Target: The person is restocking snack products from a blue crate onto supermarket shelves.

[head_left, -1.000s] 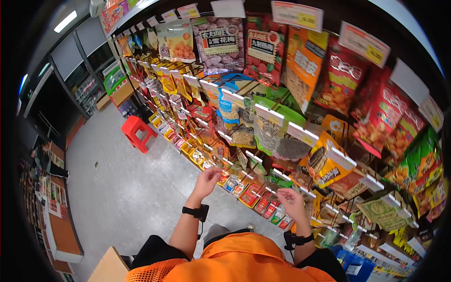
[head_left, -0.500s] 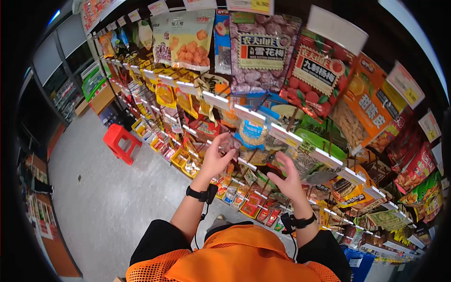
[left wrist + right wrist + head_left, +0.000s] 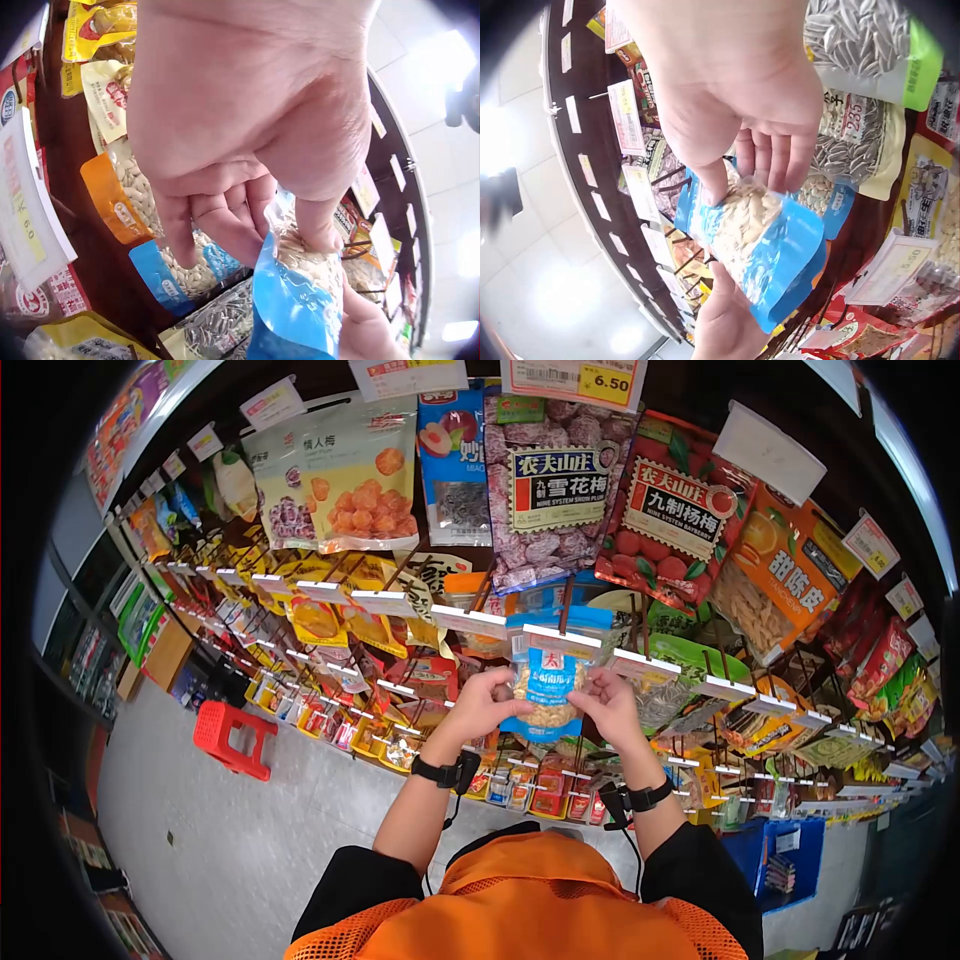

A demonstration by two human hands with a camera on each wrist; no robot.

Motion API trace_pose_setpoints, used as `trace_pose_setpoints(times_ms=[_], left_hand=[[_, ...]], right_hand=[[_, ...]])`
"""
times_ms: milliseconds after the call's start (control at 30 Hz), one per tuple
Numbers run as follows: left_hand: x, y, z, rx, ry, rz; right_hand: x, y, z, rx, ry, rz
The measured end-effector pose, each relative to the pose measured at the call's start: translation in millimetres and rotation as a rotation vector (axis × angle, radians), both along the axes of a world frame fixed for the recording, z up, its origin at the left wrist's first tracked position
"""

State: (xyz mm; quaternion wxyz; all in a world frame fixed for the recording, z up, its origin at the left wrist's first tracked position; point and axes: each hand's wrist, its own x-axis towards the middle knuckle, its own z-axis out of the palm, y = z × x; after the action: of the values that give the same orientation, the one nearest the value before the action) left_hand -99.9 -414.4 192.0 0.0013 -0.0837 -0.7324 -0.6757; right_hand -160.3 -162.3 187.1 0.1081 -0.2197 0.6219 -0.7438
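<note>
A blue bag of pumpkin seeds point(image 3: 548, 712) with a clear window sits upright between both hands, in front of the hanging snacks. My left hand point(image 3: 482, 705) pinches its left edge, thumb on the front. On the right edge my right hand point(image 3: 612, 708) grips it the same way. A white price tag point(image 3: 562, 640) overlaps the bag's top in the head view. In the left wrist view the thumb presses the bag point(image 3: 296, 292) with the fingers behind it. Pale seeds show through the bag point(image 3: 746, 225) in the right wrist view. Another blue seed bag point(image 3: 176, 277) hangs close behind.
Large dried plum bags point(image 3: 555, 490) hang on the row above, with price cards. Green-topped sunflower seed bags point(image 3: 690, 665) hang to the right. Trays of small packets point(image 3: 550, 790) line the bottom. A red stool point(image 3: 235, 738) stands on the floor at left, a blue bin point(image 3: 795, 860) at right.
Both hands have risen from the lower shelf to the hooks, opened around the pumpkin seed bag and taken hold of its sides. The head view has turned and moved closer to the rack.
</note>
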Motion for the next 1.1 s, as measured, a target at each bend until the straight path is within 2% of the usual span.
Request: trace_pose_setpoints(times_ms=[67,133,200,233,267,333,400,467,500,533,633,667,733,767,833,867,933,1000,1033,1067,1100], left_hand=[[9.3,4.3,0.1,-0.019,0.154,0.015],[18.5,6.8,7.9,-0.007,0.179,-0.028],[21.6,6.3,2.9,-0.058,0.307,-0.010],[25.9,5.8,-3.2,0.011,0.175,-0.057],[28.7,7.2,-7.3,0.009,0.168,-0.074],[33.0,11.8,-15.2,0.312,0.007,-0.144],[32.6,10.4,-32.0,0.317,-0.001,-0.215],[39.2,10.9,-43.8,0.372,-0.062,-0.245],[43.1,10.8,-49.3,0.345,-0.104,-0.302],[45.8,13.5,-53.5,0.337,-0.123,-0.344],[47.5,34.9,-71.6,0.268,-0.301,-0.578],[43.0,47.6,-79.7,0.257,-0.324,-0.634],[35.0,82.5,-90.9,0.139,-0.348,-0.814],[33.5,107.9,-80.4,0.126,-0.419,-0.890],[22.8,158.3,-86.5,0.057,-0.483,-1.050],[18.2,184.4,-88.7,0.001,-0.523,-1.146],[16.6,240.3,-91.6,-0.019,-0.571,-1.257],[19.9,305.5,-114.5,-0.041,-0.517,-1.159],[20.4,346.9,-131.1,-0.090,-0.318,-1.156],[16.5,375.2,-149.5,-0.106,-0.316,-1.177],[17.6,401.8,-169.5,-0.237,-0.279,-1.036]], right_hand=[[8.9,8.4,4.0,0.024,-0.001,0.026],[22.8,12.6,18.6,0.051,-0.055,0.083],[35.8,13.5,27.2,0.074,-0.030,0.028],[41.3,13.6,29.5,0.108,-0.010,-0.010],[44.4,13.6,30.1,0.104,-0.018,-0.027],[52.3,16.0,31.3,0.081,0.054,-0.006],[69.3,27.8,44.6,0.083,0.018,-0.013],[83.9,45.0,58.1,0.379,0.093,0.200],[86.3,62.3,47.8,0.536,0.319,0.301],[96.2,72.4,46.1,0.533,0.297,0.259],[139.4,103.1,70.4,0.842,0.384,-0.095],[149.0,116.4,71.7,0.848,0.347,-0.146],[165.8,149.5,71.1,1.061,1.083,-0.324],[174.1,162.1,66.4,1.089,1.039,-0.369],[190.1,190.5,55.3,1.166,1.358,-0.247],[199.9,213.2,53.2,1.188,1.317,-0.292],[208.2,258.2,51.4,1.273,1.160,-0.090],[213.9,319.0,27.6,1.251,1.053,-0.154],[220.3,357.1,14.4,1.213,0.898,-0.202],[228.9,392.8,3.7,1.171,0.745,-0.241],[240.8,429.8,-5.4,1.172,0.737,-0.262]])
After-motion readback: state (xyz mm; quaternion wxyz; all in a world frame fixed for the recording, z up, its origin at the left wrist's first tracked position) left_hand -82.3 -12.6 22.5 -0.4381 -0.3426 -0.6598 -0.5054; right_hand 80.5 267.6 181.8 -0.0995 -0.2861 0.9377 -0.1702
